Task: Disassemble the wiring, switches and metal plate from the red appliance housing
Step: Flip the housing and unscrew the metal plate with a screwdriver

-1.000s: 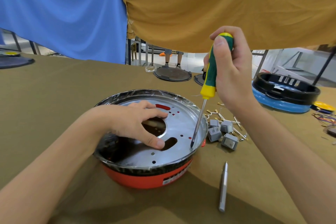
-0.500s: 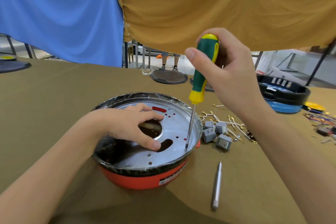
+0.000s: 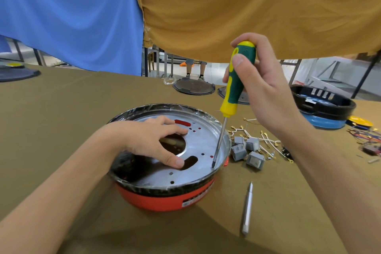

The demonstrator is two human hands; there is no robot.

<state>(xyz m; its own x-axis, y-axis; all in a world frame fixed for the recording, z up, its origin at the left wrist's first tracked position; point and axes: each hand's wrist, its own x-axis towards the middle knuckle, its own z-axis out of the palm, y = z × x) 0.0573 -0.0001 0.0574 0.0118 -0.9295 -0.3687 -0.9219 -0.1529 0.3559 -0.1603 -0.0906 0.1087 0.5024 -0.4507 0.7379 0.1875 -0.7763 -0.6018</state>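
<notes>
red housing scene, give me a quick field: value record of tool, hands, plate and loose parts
tool: green and yellow screwdriver, tip down on the plate near its right rim
right hand: grip round the screwdriver handle
left hand: fingers spread on the plate, thumb by the slot
metal plate: seated inside the red housing
grey switches: loose on the table, right of the housing
white wires: loose beside the switches
metal pin: lying on the table, near side

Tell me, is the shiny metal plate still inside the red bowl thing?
Yes, in. The metal plate lies flat inside the red housing; the left hand rests on it, and the screwdriver tip touches its edge.
</notes>
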